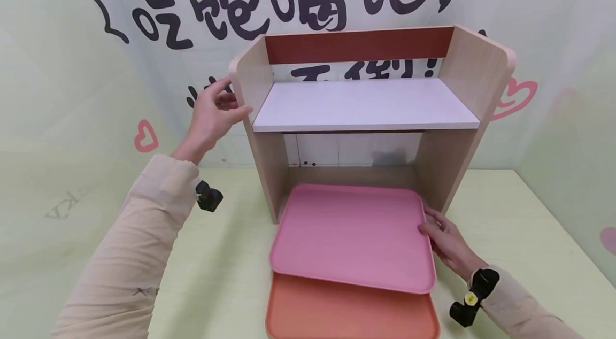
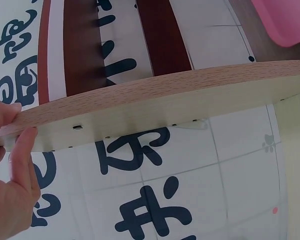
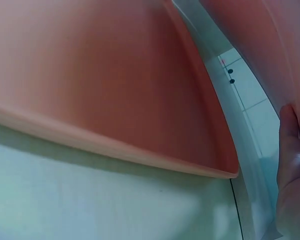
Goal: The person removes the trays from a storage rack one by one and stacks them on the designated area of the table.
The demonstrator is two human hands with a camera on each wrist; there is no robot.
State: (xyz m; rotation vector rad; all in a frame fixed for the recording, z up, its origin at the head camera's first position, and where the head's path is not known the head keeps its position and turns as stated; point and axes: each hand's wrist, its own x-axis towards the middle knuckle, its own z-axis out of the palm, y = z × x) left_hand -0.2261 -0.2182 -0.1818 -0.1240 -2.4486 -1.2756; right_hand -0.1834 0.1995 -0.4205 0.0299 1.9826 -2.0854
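Note:
A small wooden desktop shelf with a white board and reddish-brown back strips stands on the table. My left hand grips the upper front edge of its left side panel, thumb on one face and fingers on the other. On the right, my right hand holds a pink tray by its right rim, thumb on top. This tray is tilted, its far end inside the shelf's lower opening. Beneath it lies an orange tray, partly covered; the right wrist view shows a gap between the two trays.
A pale table extends on both sides of the shelf. Behind stands a light wall sheet with large black characters and pink hearts. Black wrist cameras are worn on both arms.

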